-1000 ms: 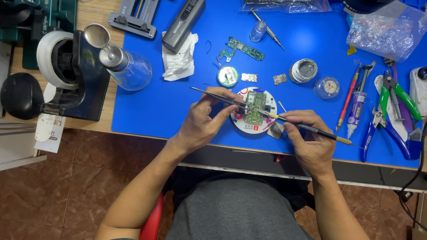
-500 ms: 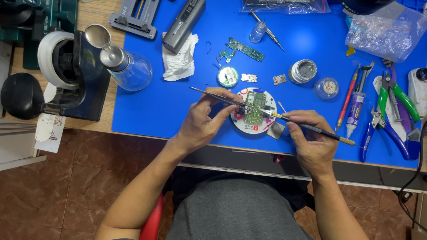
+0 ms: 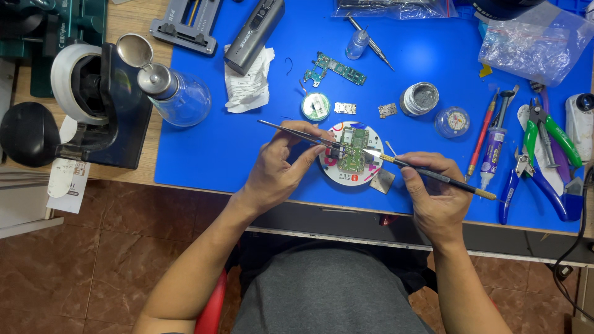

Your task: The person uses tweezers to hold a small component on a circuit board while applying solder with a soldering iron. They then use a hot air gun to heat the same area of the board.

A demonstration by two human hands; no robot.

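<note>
Seated at the near edge of the table [image 3: 204, 154], which carries a bright blue work mat, you bend over a small green circuit board [image 3: 352, 154] resting on a round white disc-shaped holder [image 3: 334, 174], close to the mat's near edge and about midway along it. Your left hand [image 3: 281, 170] pinches a pair of slim dark metal tweezers [image 3: 297, 133], fingers closed around the shaft, the tips reaching the left side of the board. Your right hand [image 3: 436, 195] grips a thin black-handled brush with a gold ferrule [image 3: 433, 176] like a pen, its pale tip touching the board's upper right part. A small grey square pad [image 3: 383, 181] lies just beside the holder, between it and your right hand.

Farther back on the mat sit a round green-and-white reel [image 3: 316, 106], a long narrow green circuit board [image 3: 334, 68], two tiny loose chips [image 3: 366, 109], a small open metal tin of grey paste [image 3: 419, 98] and a clear round lidded dish [image 3: 452, 121]. Toward the right edge lie a red pencil-like tool [image 3: 481, 141], a syringe-style tube [image 3: 493, 151], and pliers with blue and green handles [image 3: 544, 161]. At the left edge, off the mat, stand a clear glass dispenser bottle with a metal top [image 3: 176, 96] and a black-and-white microscope base [image 3: 99, 105]. A crumpled white tissue [image 3: 247, 86] lies under a grey handheld device [image 3: 253, 34] near the far edge.
</note>
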